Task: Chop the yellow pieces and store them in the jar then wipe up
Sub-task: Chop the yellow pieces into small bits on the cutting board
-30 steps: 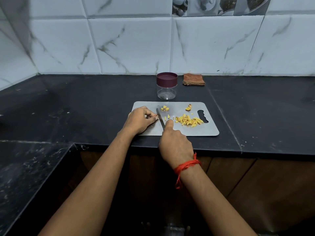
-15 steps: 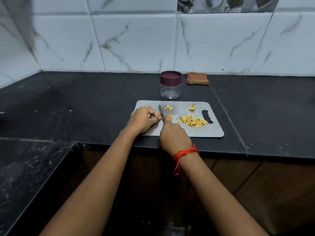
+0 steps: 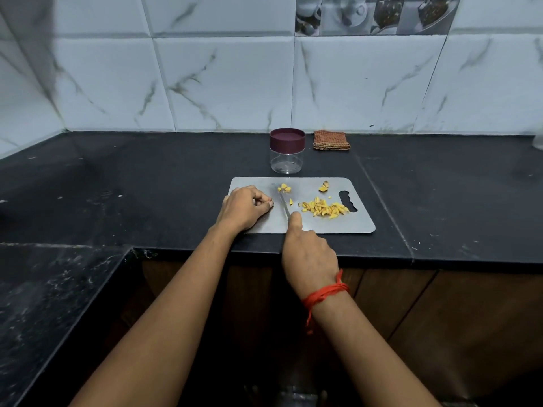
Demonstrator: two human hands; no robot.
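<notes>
Inspection of the black surface (image 3: 147, 183): a grey cutting board (image 3: 338, 224) is laid flat near the front edge, its handle slot to the right.

Right hand (image 3: 308, 257): the fingers are closed round the handle of a knife (image 3: 283, 204), the handle itself being hidden inside the grip. The index finger is stretched forward along the back of the blade. The blade is pointed away from the person, its tip close to a small cluster (image 3: 284, 188) of yellow bits near the far edge of the board. A red thread (image 3: 324, 295) is tied round this wrist.

Left hand (image 3: 244, 208): it is rested on the left part of the board, fingers curled inward with the tips down, just left of the blade and apart from it. Whether anything is pinched beneath the fingertips cannot be told.

Yellow pieces (image 3: 324, 208): the main heap is found on the board right of the blade, just beside the slot. A single larger piece (image 3: 323, 187) is noted nearer the far edge.

The jar (image 3: 287, 160), clear and closed with a maroon lid (image 3: 287, 138), is stood upright just behind the board. A folded brown cloth (image 3: 331, 140) is laid near the jar's right side, against the tiled wall (image 3: 229, 83).
</notes>
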